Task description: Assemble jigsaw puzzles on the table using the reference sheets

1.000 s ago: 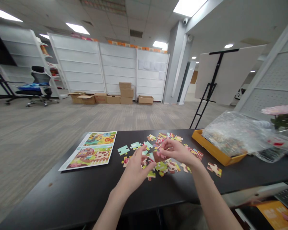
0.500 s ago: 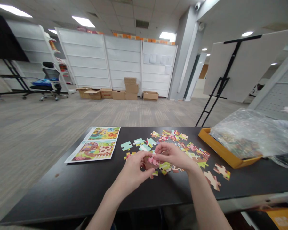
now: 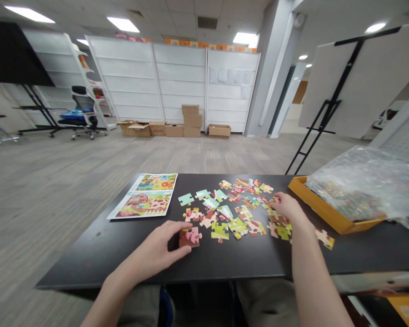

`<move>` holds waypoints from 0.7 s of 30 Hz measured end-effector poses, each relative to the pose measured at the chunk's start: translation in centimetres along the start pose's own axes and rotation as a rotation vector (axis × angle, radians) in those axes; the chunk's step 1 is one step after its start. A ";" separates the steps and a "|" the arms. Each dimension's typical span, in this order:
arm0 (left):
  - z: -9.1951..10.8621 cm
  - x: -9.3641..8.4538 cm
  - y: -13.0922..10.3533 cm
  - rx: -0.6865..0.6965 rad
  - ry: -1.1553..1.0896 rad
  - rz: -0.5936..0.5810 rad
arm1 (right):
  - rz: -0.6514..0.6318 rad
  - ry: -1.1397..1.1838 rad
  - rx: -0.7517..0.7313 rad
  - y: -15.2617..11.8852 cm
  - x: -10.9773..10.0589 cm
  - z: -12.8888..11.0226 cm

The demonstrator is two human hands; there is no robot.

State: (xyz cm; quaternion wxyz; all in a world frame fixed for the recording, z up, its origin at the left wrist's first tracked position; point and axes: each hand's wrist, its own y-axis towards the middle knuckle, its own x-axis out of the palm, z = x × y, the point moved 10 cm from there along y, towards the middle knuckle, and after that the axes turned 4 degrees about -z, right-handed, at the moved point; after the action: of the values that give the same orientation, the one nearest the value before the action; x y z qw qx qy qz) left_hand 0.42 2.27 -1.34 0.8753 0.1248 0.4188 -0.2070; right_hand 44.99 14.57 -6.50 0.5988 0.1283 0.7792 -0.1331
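Note:
My left hand (image 3: 162, 243) is at the table's near left, thumb and index finger at the edges of a brown puzzle piece (image 3: 192, 237) with a pink pig picture. That piece appears to rest on the black table (image 3: 136, 254). At the right of the pile, my right hand (image 3: 286, 208) has its fingertips pinched at a small reddish puzzle piece (image 3: 275, 200), partly hidden by the fingers. Between the hands lie several loose pieces, among them a green piece (image 3: 220, 230), a pale blue piece (image 3: 186, 199) and a brown-spotted piece (image 3: 256, 228).
A printed picture sheet (image 3: 146, 200) lies at the table's left. On the right stands a yellow box (image 3: 327, 212) with clear plastic bags (image 3: 364, 181) over it. Another spotted piece (image 3: 324, 238) lies beyond my right forearm. An easel board (image 3: 354, 86) stands past the table.
My hands have parted from the middle. The left moved left with the pig piece, now low on the table; the right moved right to the pile's edge. The view has shifted slightly.

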 end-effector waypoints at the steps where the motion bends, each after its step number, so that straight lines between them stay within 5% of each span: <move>1: 0.1 0.3 -0.3 0.004 -0.005 -0.019 | 0.012 -0.003 0.016 0.2 0.0 0.0; 15: 6.5 5.3 1.1 0.197 -0.099 -0.152 | 0.143 0.017 0.120 -0.4 -1.1 0.2; 21: 7.2 6.0 2.0 0.195 -0.096 -0.151 | 0.219 0.193 -0.056 -0.6 -2.2 -1.1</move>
State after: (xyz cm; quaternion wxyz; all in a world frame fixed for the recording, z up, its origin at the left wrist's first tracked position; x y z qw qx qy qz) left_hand 9.67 -0.35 -1.53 0.8600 0.1672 0.3627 -0.3177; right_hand 44.36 14.37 -4.08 0.5355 0.2079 0.8179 -0.0325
